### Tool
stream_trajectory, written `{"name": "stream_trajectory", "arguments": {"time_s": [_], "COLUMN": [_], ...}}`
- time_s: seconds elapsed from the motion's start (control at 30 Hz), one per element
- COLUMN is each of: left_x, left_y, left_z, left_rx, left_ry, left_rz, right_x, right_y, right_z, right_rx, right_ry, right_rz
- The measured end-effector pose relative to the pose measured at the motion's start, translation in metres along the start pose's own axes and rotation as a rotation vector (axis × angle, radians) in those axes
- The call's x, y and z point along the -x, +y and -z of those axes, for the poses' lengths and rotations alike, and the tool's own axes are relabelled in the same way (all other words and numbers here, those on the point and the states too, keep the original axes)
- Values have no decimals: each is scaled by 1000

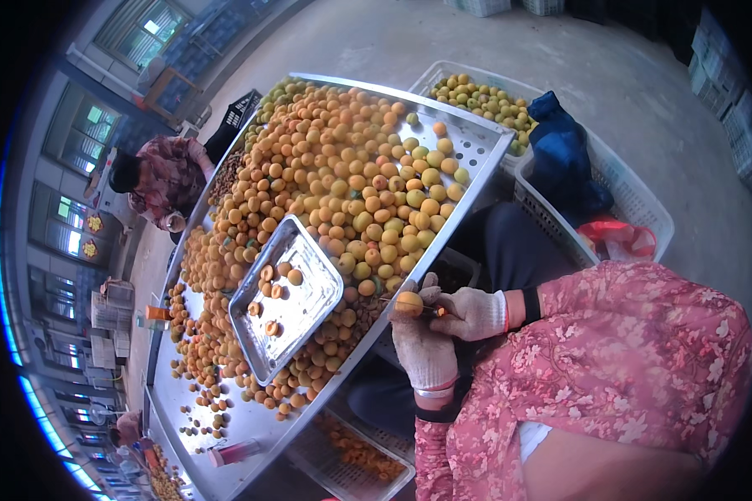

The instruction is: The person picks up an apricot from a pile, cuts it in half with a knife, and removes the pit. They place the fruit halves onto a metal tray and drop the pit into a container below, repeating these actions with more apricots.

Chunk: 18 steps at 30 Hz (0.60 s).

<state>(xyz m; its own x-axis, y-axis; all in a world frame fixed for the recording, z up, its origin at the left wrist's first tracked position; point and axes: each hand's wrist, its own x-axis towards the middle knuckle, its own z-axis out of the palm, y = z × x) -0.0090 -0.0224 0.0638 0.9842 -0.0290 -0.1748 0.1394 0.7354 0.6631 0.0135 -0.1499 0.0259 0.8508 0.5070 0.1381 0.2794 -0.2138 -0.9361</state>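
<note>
My left hand (pixel 423 354), in a whitish knit work glove, holds a round yellow-orange fruit (pixel 408 303), apparently an apricot, over the near edge of a metal table (pixel 376 341). Against it, my gloved right hand (pixel 476 313) pinches a small thin tool (pixel 440 310) with an orange part; its exact kind is unclear. Beyond both hands, a shallow metal tray (pixel 313 307) rests tilted on the heaped fruit (pixel 326 169). Several whole and halved fruits (pixel 272 327) lie in the tray. Fruit pits (pixel 365 313) are scattered between the tray and the table edge.
Under the table edge stands a plastic crate (pixel 401 479) with orange fruit pieces. Another crate (pixel 507 94) holds greenish fruit, and a nearer crate (pixel 639 194) carries a blue bag (pixel 564 156). A pink-lidded container (pixel 235 452) lies on the table. A co-worker (pixel 166 178) sits across.
</note>
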Motion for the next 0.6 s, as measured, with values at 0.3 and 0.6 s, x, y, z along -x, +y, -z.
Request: {"name": "stream_trajectory", "arguments": {"time_s": [0.3,0.6], "left_x": [-8,-10], "left_y": [2,-3], "left_z": [-5,0], "left_rx": [-506,-605], "left_ry": [40,10], "left_rz": [-271,-260], "right_x": [-1,-5], "right_y": [-7,-6], "right_z": [7,13], "right_rx": [-22,1], "right_ry": [-37,16], "right_rz": [-86,11]}}
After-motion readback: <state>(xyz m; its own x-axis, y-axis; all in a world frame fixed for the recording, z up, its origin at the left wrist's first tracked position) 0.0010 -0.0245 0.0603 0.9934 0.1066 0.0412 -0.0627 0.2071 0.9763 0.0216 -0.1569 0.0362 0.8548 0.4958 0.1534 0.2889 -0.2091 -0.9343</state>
